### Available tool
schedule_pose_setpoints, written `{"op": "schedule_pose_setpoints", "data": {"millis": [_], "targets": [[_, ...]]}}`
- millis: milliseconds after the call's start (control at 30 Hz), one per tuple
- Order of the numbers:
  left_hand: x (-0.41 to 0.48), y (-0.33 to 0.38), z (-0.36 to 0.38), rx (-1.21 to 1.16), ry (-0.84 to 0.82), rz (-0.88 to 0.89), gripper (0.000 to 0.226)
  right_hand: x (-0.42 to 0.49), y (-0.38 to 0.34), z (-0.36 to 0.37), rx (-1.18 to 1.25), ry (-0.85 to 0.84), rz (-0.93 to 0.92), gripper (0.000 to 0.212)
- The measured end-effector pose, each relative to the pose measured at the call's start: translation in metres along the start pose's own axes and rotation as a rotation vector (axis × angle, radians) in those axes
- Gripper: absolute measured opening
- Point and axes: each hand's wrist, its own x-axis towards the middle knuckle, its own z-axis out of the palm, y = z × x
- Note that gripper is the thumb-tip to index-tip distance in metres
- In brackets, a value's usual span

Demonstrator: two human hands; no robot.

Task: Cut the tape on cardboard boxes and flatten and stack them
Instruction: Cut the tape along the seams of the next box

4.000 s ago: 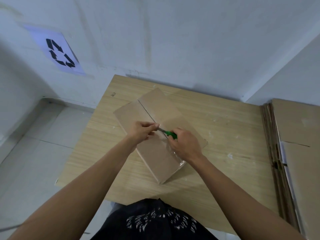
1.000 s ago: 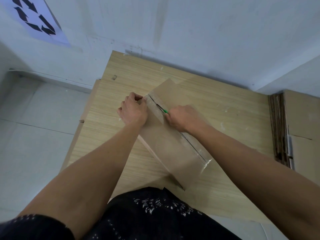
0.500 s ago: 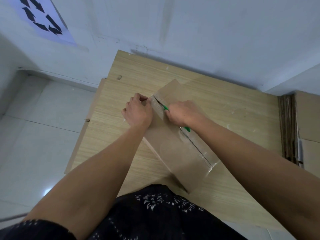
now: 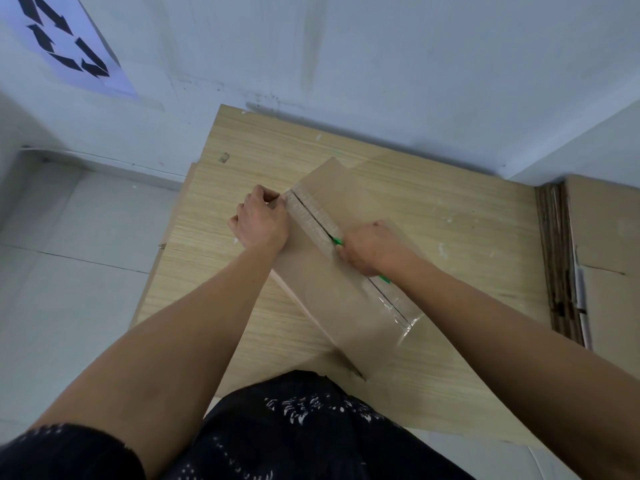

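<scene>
1st observer: One pale wall takes up the whole 12 o'clock side. Grey tiled floor runs from 9 o'clock down to 7.

2nd observer: Noted. Next in size?

1st observer: Wood-grain table, butted against the wall. The person stands at its 6 o'clock edge. A stack of flattened cardboard stands on edge just beside the table at 3 o'clock.

2nd observer: And the work piece?

1st observer: The cardboard box lies about mid-table. Its long axis runs from 11 o'clock to 5 o'clock, and the top seam faces up. The seam shows as a dark open slit from the 11 o'clock end as far as the right hand.

2nd observer: Anything on the wall?

1st observer: A recycling sign, white sheet with black arrows, at 10 o'clock and well apart from the table.

2nd observer: Hands?

1st observer: The left hand is at the box's 11 o'clock corner. Its fingers are curled and gripping the edge of the flap there. The right hand sits on the seam around the midpoint, closed into a fist round a tool.

2nd observer: The tape?

1st observer: Clear glossy tape covers the seam from the right hand toward 5 o'clock and wraps over that end of the box.

2nd observer: The tool?

1st observer: A green cutter. Green shows at the 11 o'clock side of the fist, right on the slit, and again at the heel of the hand. I cannot make out the blade.
</scene>
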Motion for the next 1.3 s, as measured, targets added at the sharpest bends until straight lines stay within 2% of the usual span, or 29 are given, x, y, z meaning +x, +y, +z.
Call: {"op": "schedule_pose_setpoints", "data": {"millis": [333, 500, 533, 600, 667, 733, 867, 1033, 1300], "targets": [[-0.002, 0.001, 0.0, 0.036, 0.033, 0.037, 0.013, -0.05, 0.014, 0.033, -0.045, -0.083, 0.057, 0.038], [-0.011, 0.003, 0.001, 0.082, 0.09, 0.092, 0.023, -0.074, 0.019, 0.051, 0.01, -0.124, 0.13, 0.033], [-0.015, 0.002, 0.002, 0.107, 0.096, 0.14, 0.028, -0.076, 0.019, 0.054, 0.018, -0.125, 0.137, 0.035], [-0.03, 0.001, 0.008, 0.185, 0.027, 0.349, 0.042, -0.077, 0.02, 0.055, 0.033, -0.113, 0.143, 0.037], [-0.056, -0.001, 0.019, 0.276, -0.164, 0.618, 0.049, -0.079, 0.02, 0.053, 0.038, -0.1, 0.133, 0.037], [-0.085, -0.002, 0.032, 0.4, -0.338, 0.749, 0.054, -0.081, 0.021, 0.052, 0.04, -0.119, 0.132, 0.036], [-0.106, -0.002, 0.044, 0.569, -0.379, 0.729, 0.061, -0.091, 0.027, 0.063, 0.037, -0.103, 0.117, 0.036], [-0.105, 0.0, 0.045, 0.579, -0.359, 0.704, 0.061, -0.119, 0.04, 0.085, -0.019, -0.072, 0.089, 0.037], [-0.106, 0.0, 0.047, 0.592, -0.368, 0.691, 0.061, -0.154, 0.053, 0.123, 0.06, -0.029, 0.109, 0.039]]}}
